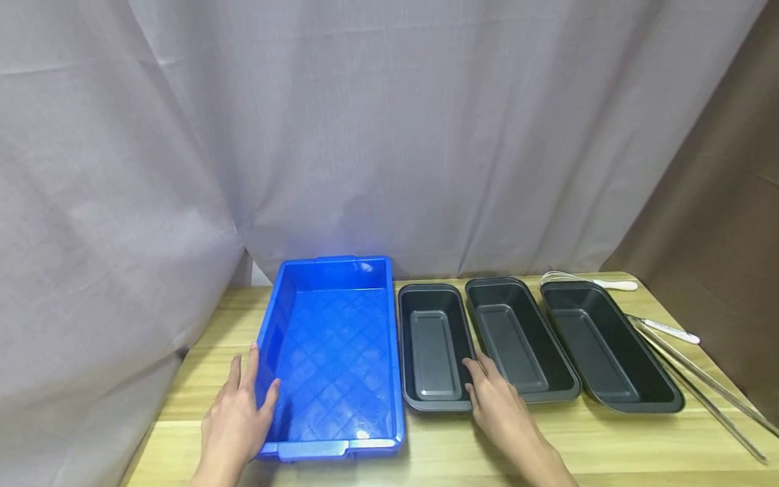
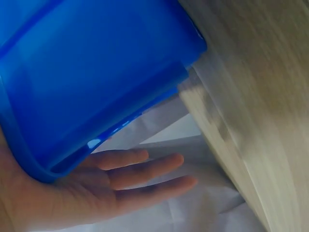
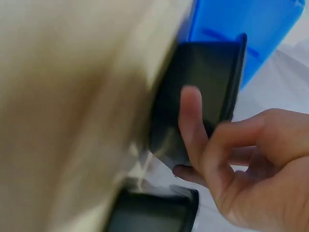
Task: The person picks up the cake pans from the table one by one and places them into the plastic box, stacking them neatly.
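A blue plastic tray (image 1: 337, 365) lies on the table with nothing in it. My left hand (image 1: 237, 419) is at its near left corner, with the thumb over the side wall. In the left wrist view several straight fingers (image 2: 145, 174) extend along the outside, and the palm lies against the rim. Just right of the tray stands a black loaf pan (image 1: 433, 352). My right hand (image 1: 499, 409) pinches its right rim near the front corner. The right wrist view shows one finger (image 3: 191, 106) against the pan's outer wall; the inner side is hidden there.
Two more black loaf pans, a middle one (image 1: 511, 338) and a right one (image 1: 602, 352), stand in the row. Beyond them lie a whisk (image 1: 615, 285), a white-handled utensil (image 1: 672, 331) and long metal tongs (image 1: 709, 379). A grey curtain (image 1: 389, 135) hangs behind the table.
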Motion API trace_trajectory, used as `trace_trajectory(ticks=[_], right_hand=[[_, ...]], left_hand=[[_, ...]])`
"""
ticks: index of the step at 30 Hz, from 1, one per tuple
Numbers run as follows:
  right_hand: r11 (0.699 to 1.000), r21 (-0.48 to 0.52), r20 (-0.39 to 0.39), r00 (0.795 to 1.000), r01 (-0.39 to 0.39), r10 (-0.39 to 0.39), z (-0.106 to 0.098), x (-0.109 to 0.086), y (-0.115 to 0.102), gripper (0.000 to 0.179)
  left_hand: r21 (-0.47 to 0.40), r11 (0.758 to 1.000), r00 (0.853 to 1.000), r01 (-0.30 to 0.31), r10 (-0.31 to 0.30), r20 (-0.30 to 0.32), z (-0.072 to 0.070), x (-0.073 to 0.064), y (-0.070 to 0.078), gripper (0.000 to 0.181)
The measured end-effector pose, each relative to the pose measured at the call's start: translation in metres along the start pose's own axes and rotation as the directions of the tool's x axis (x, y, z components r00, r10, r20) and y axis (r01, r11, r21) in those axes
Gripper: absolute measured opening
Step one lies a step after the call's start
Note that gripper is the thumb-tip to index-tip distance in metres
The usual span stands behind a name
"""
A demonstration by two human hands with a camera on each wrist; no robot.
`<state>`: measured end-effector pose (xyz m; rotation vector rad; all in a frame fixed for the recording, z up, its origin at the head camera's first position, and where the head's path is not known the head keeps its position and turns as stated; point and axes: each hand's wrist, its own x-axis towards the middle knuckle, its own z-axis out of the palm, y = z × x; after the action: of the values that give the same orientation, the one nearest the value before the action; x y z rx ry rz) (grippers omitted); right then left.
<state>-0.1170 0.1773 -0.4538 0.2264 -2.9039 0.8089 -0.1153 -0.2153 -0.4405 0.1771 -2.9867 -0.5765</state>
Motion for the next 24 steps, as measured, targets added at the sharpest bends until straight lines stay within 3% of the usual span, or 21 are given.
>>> trace_trajectory(ticks=[2,4,6,7,8,10,11,13,14,16,19,22,24], right_hand=[[0.991,0.127,0.060,0.998,-0.040,0.033,0.004,-0.002,0.001,0.044],[0.961,0.260,0.141,0.988,-0.099,0.063,0.007,-0.004,0.006,0.049],[0.901,0.406,0.238,0.970,-0.152,0.056,0.010,-0.005,0.014,0.054],[0.858,0.483,0.281,0.959,-0.175,0.037,0.011,-0.005,0.018,0.058],[0.801,0.564,0.323,0.946,-0.201,0.011,0.013,-0.005,0.022,0.061],[0.653,0.702,0.402,0.915,-0.286,-0.031,0.016,-0.005,0.029,0.066],[0.556,0.762,0.428,0.902,-0.332,-0.049,0.018,-0.005,0.031,0.069],[0.393,0.839,0.435,0.898,-0.376,-0.068,0.025,-0.006,0.033,0.072],[0.331,0.862,0.426,0.903,-0.384,-0.062,0.028,-0.007,0.032,0.073],[0.244,0.895,0.389,0.921,-0.373,-0.019,0.036,-0.008,0.029,0.074],[0.156,0.932,0.323,0.945,-0.327,0.051,0.044,-0.009,0.023,0.077],[0.114,0.952,0.276,0.957,-0.285,0.091,0.047,-0.009,0.020,0.081],[0.109,0.956,0.262,0.960,-0.272,0.093,0.047,-0.010,0.019,0.082]], left_hand=[[-0.011,1.000,0.999,0.013,-0.013,0.033,0.000,0.000,-0.002,0.079],[-0.049,0.999,0.998,0.007,-0.004,0.057,0.001,0.001,-0.003,0.081],[-0.094,0.996,0.997,-0.005,0.012,0.075,0.001,0.003,-0.004,0.082],[-0.117,0.993,0.996,-0.012,0.022,0.082,0.001,0.003,-0.004,0.082],[-0.136,0.990,0.996,-0.019,0.031,0.087,0.001,0.003,-0.005,0.083],[-0.161,0.987,0.995,-0.027,0.043,0.095,0.001,0.004,-0.006,0.083],[-0.166,0.986,0.994,-0.028,0.045,0.097,0.000,0.004,-0.006,0.083],[-0.167,0.986,0.994,-0.030,0.047,0.098,0.000,0.004,-0.007,0.083],[-0.166,0.986,0.994,-0.031,0.047,0.095,0.001,0.004,-0.008,0.083],[-0.164,0.986,0.995,-0.034,0.050,0.089,0.001,0.004,-0.008,0.082],[-0.161,0.986,0.995,-0.039,0.053,0.083,0.001,0.004,-0.008,0.082],[-0.157,0.987,0.995,-0.037,0.051,0.083,0.002,0.004,-0.008,0.082],[-0.155,0.987,0.995,-0.033,0.046,0.086,0.003,0.004,-0.007,0.081]])
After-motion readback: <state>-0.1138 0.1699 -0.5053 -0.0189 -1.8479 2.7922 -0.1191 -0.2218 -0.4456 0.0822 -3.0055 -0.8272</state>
